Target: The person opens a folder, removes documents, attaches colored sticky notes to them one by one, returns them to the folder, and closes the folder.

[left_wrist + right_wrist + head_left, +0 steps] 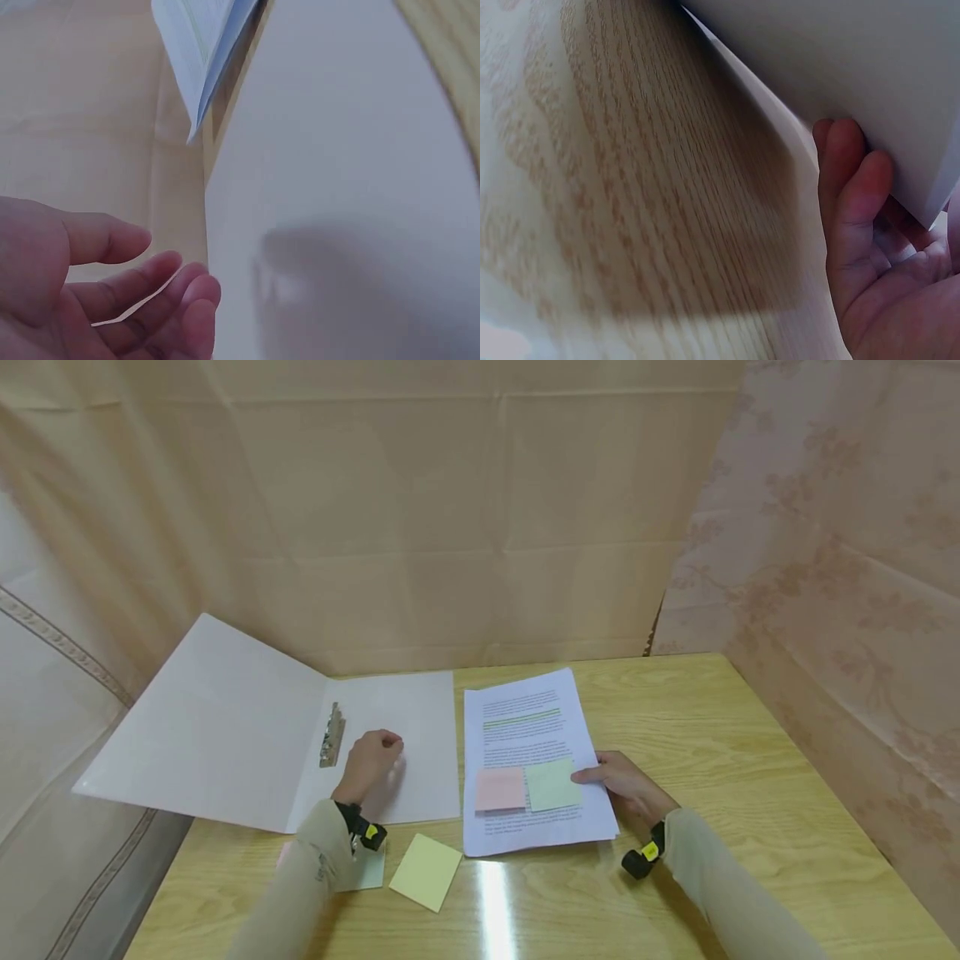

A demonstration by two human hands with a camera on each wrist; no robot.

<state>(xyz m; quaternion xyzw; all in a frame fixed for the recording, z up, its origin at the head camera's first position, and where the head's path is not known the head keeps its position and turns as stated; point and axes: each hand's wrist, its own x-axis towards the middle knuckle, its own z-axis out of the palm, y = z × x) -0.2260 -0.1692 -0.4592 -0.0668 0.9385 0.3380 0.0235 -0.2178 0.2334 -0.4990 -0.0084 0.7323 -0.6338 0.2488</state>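
My right hand (626, 783) grips the right edge of a stack of printed papers (525, 706), thumb on top and fingers (862, 187) underneath. The near part of the stack is tilted up off the table. A pink sticky note (500, 789) and a pale green sticky note (553, 785) lie side by side on the top sheet, below a green highlighted line. My left hand (370, 766) hovers over the open white folder (423, 718), holding nothing; its fingers (146, 292) are loosely bent. Just left of it is the folder's metal clip (331, 739).
A yellow sticky pad (426, 872) lies near the table's front. Beside it, a pale green pad (369, 867) is partly hidden by my left wrist, with a sliver of pink further left. The folder's cover (217, 727) leans up at the left. Cloth curtains (450, 527) hang behind the table (720, 735).
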